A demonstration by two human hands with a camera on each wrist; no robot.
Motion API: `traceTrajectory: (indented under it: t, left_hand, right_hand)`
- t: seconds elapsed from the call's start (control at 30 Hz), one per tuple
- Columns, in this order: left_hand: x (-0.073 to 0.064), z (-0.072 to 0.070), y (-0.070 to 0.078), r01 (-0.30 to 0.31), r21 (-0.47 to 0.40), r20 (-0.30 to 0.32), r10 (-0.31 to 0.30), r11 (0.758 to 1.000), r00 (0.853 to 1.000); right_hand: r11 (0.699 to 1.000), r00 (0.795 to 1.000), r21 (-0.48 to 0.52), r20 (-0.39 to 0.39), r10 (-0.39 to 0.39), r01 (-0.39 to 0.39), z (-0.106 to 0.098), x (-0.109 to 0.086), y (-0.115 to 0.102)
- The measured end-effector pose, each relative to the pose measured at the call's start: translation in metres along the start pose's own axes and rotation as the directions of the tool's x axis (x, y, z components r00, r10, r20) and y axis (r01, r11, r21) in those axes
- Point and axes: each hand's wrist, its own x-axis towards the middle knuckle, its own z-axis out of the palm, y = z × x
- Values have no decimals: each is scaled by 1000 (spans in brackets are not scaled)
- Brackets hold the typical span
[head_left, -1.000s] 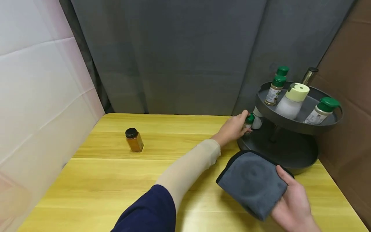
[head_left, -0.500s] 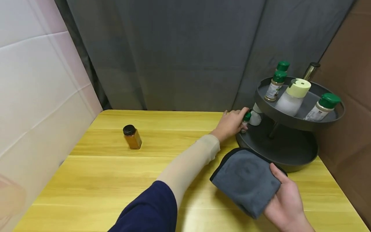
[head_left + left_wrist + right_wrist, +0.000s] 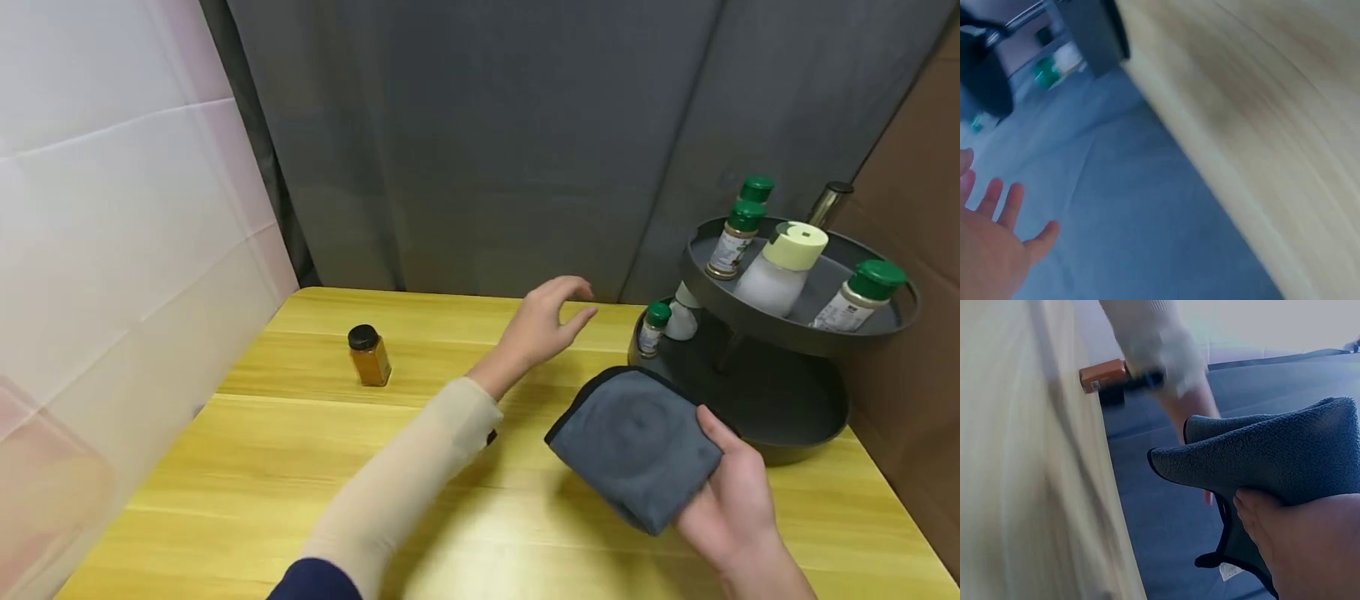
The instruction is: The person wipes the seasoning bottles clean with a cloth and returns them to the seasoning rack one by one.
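My left hand (image 3: 536,327) hangs over the back of the table, fingers loosely bent and holding nothing. In the left wrist view the same hand (image 3: 997,240) shows spread fingers. My right hand (image 3: 731,504) grips a folded grey cloth (image 3: 637,446) with dark edging, thumb on top. In the right wrist view this cloth (image 3: 1272,453) hangs in folds over the fingers. A small green-capped spice jar (image 3: 651,330) stands upright on the lower tier of a dark two-tier rack (image 3: 750,408). Beside it stands a white bottle (image 3: 681,317), partly hidden by the upper tier.
The upper tier (image 3: 798,321) bears several green-capped jars (image 3: 731,242) and a bottle with a pale yellow cap (image 3: 783,262). A black-capped jar of orange-brown spice (image 3: 370,357) stands at the table's left. A grey curtain (image 3: 465,150) closes off the back.
My left hand has let go of the green-capped spice jar and drawn back leftward from the rack. The jar stays on the lower tier. My right hand still holds the cloth.
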Motion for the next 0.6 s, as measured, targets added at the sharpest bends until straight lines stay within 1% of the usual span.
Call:
traceTrajectory:
  t: [0.07, 0.1, 0.2, 0.3, 0.37, 0.4, 0.5, 0.53, 0.57, 0.6]
  left_hand:
    - [-20, -24, -1, 11, -26, -69, -12, 1000, 998]
    - [-29, -34, 0, 15, -35, -92, -18, 999, 996]
    - [-55, -59, 4, 35, -48, -125, -41, 998, 991]
    - [-80, -76, 9, 69, -65, -140, -78, 995, 987]
    - [-95, -84, 13, 90, -79, -155, -101, 993, 983]
    - [-102, -87, 15, 104, -92, -171, -119, 990, 978]
    - [-120, -95, 20, 158, -135, -225, -186, 978, 957]
    - [-125, -97, 21, 183, -154, -250, -218, 971, 944]
    - [-129, -99, 22, 209, -182, -279, -254, 961, 926]
    - [-132, -100, 21, 236, -215, -305, -295, 948, 906]
  right_hand:
    - [999, 1000, -36, 22, 4, -4, 3, 5, -1]
    - [999, 999, -51, 32, 2, 0, 5, 7, -2]
    - [999, 998, -46, 62, -14, 17, 11, 14, -7]
    - [998, 995, 50, 83, -49, 45, 16, 20, -12]
    - [990, 992, 121, 89, -85, 74, 18, 23, -14]
    - [981, 990, 169, 91, -106, 89, 19, 24, -15]
    - [951, 985, 281, 80, -153, 125, 21, 29, -15]
    - [942, 984, 310, 80, -162, 130, 21, 31, -14]
    - [932, 982, 336, 82, -170, 134, 22, 33, -14]
    - [926, 981, 350, 75, -177, 141, 23, 35, -14]
